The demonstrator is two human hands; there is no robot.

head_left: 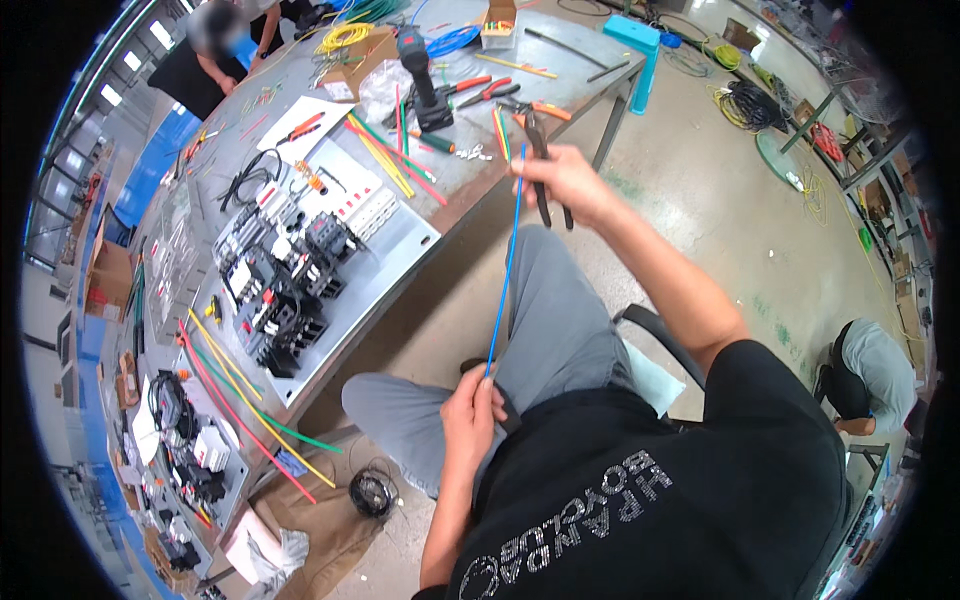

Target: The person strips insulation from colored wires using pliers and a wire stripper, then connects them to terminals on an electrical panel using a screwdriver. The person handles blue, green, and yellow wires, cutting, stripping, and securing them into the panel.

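Note:
A thin blue wire or tube [508,262] runs nearly straight between my hands, over my lap. My left hand [470,415] pinches its lower end; a dark object [509,412] beside those fingers is too hidden to name. Higher up, past the table's edge, my right hand [572,185] has fingers closed around dark-handled pliers [540,175], their jaws pointing up. The thumb side of that hand also meets the blue length near its upper end. Whether the pliers' jaws touch it, I cannot tell.
On the metal table [465,195] sit a plate of electrical components [290,270], a cordless drill [422,85], red-handled pliers [492,90] and coloured tubes [385,160]. A blue stool [640,45] stands beyond. One person [215,60] works far left; another [872,375] is at right.

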